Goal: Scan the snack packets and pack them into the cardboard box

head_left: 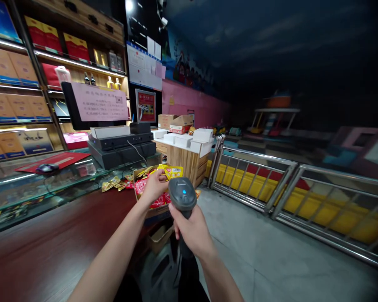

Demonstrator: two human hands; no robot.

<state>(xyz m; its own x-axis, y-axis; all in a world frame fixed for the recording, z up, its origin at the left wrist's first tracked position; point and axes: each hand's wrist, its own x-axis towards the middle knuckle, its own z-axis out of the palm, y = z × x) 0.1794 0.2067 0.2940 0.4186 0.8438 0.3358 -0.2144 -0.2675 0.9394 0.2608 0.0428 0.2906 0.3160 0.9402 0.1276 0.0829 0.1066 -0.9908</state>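
My right hand (pixel 193 228) is wrapped round the handle of a dark grey barcode scanner (pixel 183 193), which has a small blue light on its top. Just left of the scanner, my left hand (pixel 155 184) has its fingers closed on the edge of a yellow snack packet (pixel 174 172). Beneath that hand is a cardboard box (pixel 157 218) filled with red and yellow packets (pixel 141 185). Gold-coloured packets (pixel 113 183) lie beside the box on the left. The scanner's front end points away from me and is hidden.
A dark red tabletop (pixel 50 235) and a glass counter (pixel 72 180) lie to the left. A monitor (pixel 97 105) and black till unit (pixel 122 147) stand behind. White boxes (pixel 182 140) sit on a wooden cabinet (pixel 182 161). A metal railing (pixel 255 180) runs along the right.
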